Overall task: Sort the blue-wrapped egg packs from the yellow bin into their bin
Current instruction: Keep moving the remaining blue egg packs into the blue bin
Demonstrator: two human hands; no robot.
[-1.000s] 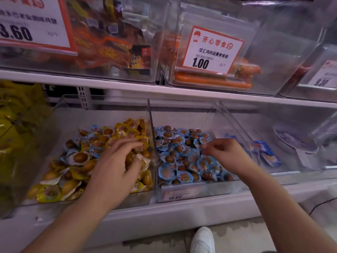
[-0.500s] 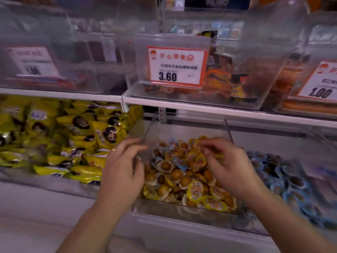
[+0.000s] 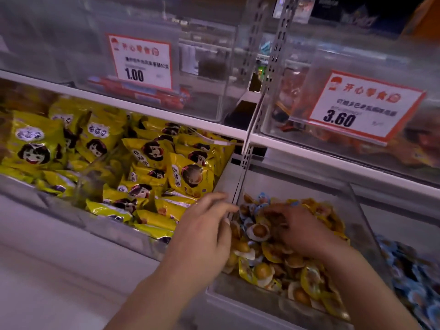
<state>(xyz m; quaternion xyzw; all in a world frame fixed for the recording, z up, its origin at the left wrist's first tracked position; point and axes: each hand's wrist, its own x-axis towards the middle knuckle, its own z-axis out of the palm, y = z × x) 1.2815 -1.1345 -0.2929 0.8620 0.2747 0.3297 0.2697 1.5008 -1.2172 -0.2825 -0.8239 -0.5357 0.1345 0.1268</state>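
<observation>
Reaching into clear plastic bin of yellow-wrapped egg packs (image 3: 295, 256): right hand (image 3: 297, 231), fingers curled among packs, grasp unclear; left hand (image 3: 204, 234) relaxed at bin's left wall. Small blue-wrapped egg packs (image 3: 260, 202) lie at rear.

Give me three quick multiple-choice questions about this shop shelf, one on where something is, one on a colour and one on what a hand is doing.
1. Where is the bin of blue egg packs?
A. right of the mixed bin
B. on the upper shelf
C. left of the yellow bags

2. What colour are the big bags with a cartoon face?
A. red
B. yellow
C. green

3. What is the right hand doing?
A. hanging at the side
B. holding a price tag
C. reaching into the egg packs

Answers:
1 A, the blue pile lies past the mixed bin's right wall.
2 B, the wrappers are plainly yellow.
3 C, its fingers are down among the packs; whether they grip one is blurred.
</observation>
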